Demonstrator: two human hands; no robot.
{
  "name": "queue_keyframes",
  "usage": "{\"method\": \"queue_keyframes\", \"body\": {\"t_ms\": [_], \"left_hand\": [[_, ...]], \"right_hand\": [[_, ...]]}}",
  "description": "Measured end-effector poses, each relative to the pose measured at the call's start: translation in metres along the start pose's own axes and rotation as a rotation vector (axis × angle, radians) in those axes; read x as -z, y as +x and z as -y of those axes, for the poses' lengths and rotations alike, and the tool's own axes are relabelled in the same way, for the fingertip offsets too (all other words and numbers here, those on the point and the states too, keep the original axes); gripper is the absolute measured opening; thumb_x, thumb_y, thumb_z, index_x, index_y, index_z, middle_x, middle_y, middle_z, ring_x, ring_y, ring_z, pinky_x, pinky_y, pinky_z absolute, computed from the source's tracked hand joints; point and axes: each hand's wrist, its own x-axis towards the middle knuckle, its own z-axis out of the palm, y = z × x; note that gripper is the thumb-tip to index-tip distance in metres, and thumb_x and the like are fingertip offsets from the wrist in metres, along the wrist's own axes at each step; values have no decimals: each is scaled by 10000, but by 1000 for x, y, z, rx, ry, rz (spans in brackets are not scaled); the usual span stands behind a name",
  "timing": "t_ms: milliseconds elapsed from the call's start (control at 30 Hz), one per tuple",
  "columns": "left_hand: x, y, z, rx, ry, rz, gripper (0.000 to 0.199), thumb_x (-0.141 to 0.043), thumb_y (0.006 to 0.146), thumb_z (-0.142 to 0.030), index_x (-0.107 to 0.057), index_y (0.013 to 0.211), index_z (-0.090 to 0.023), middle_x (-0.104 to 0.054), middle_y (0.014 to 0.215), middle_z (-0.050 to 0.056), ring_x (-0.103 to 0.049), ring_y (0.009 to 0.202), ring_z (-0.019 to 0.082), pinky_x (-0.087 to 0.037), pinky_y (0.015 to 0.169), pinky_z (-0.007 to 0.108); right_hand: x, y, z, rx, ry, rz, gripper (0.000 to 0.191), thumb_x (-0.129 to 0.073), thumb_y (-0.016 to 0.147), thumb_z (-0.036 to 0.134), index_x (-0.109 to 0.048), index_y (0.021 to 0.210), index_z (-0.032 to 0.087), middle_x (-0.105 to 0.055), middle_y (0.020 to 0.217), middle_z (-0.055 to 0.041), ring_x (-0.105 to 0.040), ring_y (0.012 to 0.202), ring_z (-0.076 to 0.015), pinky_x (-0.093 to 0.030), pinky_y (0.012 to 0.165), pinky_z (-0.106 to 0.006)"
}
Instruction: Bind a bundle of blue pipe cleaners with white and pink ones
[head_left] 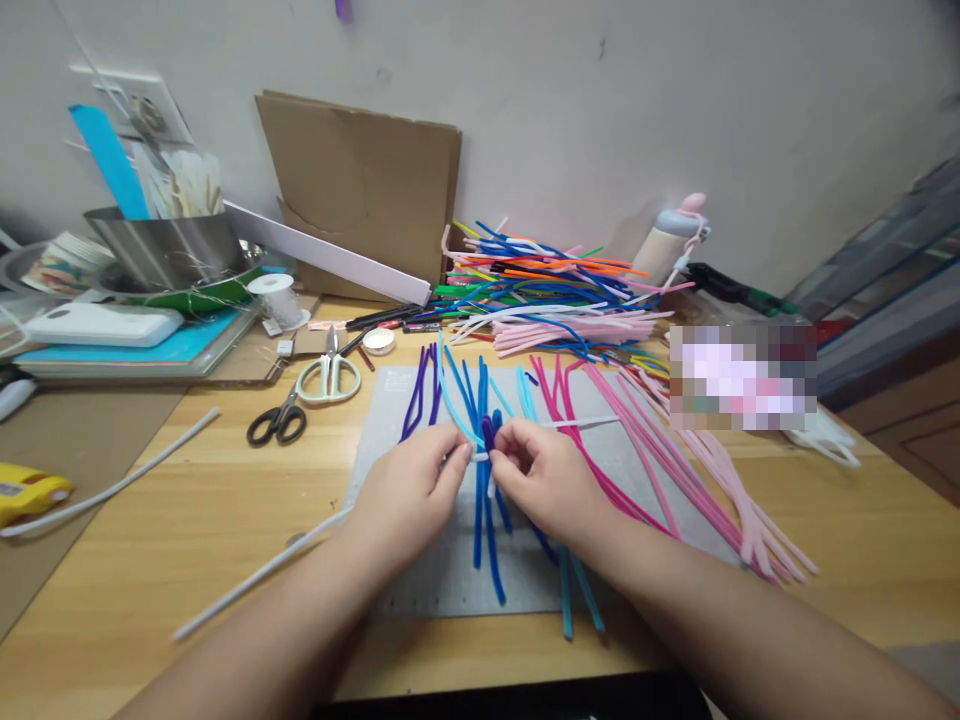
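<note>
Close together above a grey mat [412,590], both my hands work with pipe cleaners. Thumb and forefinger of my left hand [416,485] are pinched on a white pipe cleaner [480,457]. My right hand [551,475] is also closed, its fingertips pinching a folded purple pipe cleaner [488,432] where the white one meets it. Whether the white one loops fully round the purple is too small to tell. Beneath the hands lie blue pipe cleaners [478,530], with light blue ones [566,600] near the right forearm. Purple pipe cleaners [420,395] rest at the mat's back left.
Pink pipe cleaners [720,480] spread rightward, and a mixed heap [555,290] lies behind. White-handled scissors [330,375] and black-handled scissors [277,420] sit left of the mat. A bottle [667,240], a cardboard sheet [360,190] and a metal pot [169,245] stand along the wall.
</note>
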Motion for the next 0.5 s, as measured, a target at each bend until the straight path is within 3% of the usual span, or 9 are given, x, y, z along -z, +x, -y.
{"method": "queue_keyframes", "body": {"t_ms": [200,500], "left_hand": [[-4,0,1,38,-1,42,160,-374,850,-255,-504,780,-195,-583,793,21,-515,747,167,-378,660,285],[-7,-1,2,49,-24,-25,87,-451,803,-204,-525,757,-193,-579,743,8,-526,714,153,-391,655,276]], "right_hand": [[-2,0,0,-3,2,19,57,-484,755,229,-486,705,201,-487,569,47,-457,508,-92,-304,482,-206],[-3,-2,0,-5,13,53,54,-489,757,234,-513,719,203,-509,573,39,-474,518,-100,-321,491,-214]]}}
